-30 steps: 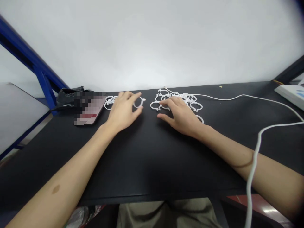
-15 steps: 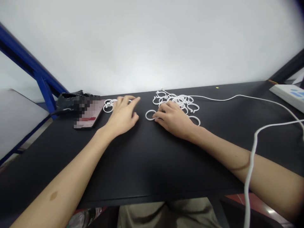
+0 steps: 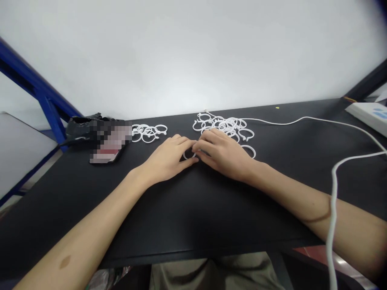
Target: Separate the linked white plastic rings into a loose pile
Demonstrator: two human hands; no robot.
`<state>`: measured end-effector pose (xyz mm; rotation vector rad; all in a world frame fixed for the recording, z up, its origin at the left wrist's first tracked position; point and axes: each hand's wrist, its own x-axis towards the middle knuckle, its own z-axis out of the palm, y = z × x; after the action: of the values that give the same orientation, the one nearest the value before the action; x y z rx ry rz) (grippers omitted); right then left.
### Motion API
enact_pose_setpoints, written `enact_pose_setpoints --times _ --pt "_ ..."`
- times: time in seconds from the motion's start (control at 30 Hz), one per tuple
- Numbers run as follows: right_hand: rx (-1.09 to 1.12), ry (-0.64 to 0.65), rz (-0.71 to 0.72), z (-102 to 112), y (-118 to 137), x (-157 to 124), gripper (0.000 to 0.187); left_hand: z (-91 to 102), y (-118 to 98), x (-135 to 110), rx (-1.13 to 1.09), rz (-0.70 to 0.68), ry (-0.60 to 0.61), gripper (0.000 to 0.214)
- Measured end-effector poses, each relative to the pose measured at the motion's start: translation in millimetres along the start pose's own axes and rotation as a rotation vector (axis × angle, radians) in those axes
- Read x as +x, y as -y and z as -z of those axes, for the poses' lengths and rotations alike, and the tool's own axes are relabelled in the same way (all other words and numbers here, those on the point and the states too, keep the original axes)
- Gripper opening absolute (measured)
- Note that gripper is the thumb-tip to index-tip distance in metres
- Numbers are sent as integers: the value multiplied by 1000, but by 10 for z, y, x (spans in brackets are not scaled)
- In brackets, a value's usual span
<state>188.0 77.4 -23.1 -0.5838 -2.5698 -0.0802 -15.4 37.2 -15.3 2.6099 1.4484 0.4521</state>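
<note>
One lap (image 3: 208, 274) under the desk (image 3: 187, 213) edge; one white cable (image 3: 332, 225) hangs across my right forearm. Two hands on the desk, fingertips nearly meeting. Left grip (image 3: 167, 159): thumb and index apart, one white ring (image 3: 187, 158) between them; firm contact can't be told. Right grip (image 3: 222, 155): fingertips at that ring's right edge, bunched close; can't tell whether they're clamped on it. Ring sits on or just above the desk, can't tell which. One loose ring (image 3: 253, 150) just beside my right wrist, partly hidden.

Farther: one phone (image 3: 110, 143), partly pixelated, left. Right of it, one ring cluster (image 3: 146, 132), at least four, overlapping. Behind my right grip, one bigger ring pile (image 3: 225, 124), well over six, too tangled for an exact count. One thin white cord (image 3: 278, 125) runs right from there. One black bag (image 3: 81, 125) behind the phone; one white box (image 3: 370, 117), far right. One wall (image 3: 181, 52) behind everything.
</note>
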Motion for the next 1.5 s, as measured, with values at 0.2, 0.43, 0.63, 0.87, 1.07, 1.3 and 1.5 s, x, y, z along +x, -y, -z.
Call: enact_pose_setpoints --times 0.2,0.43,0.63,0.87,1.07,1.3,1.5 --pt "218 -91 -139 26 31 -15 14 -21 -29 1 -92 70 -72 25" --pt "482 -69 -225 28 2 -42 7 -24 -68 3 -131 51 -72 26" --pt "438 -109 -178 26 0 -44 12 -14 -100 4 -131 33 -57 24" --pt "422 -82 -243 0 3 -40 11 -39 -84 19 -114 23 -52 24" --pt "4 -120 -332 3 -190 -58 32 -1 142 3 132 157 -202 37" --pt "-302 19 -361 -88 -394 -110 32 48 497 -81 422 426 -236 45" --pt "-273 40 -319 -73 -286 -52 20 16 496 -79 418 397 -251 45"
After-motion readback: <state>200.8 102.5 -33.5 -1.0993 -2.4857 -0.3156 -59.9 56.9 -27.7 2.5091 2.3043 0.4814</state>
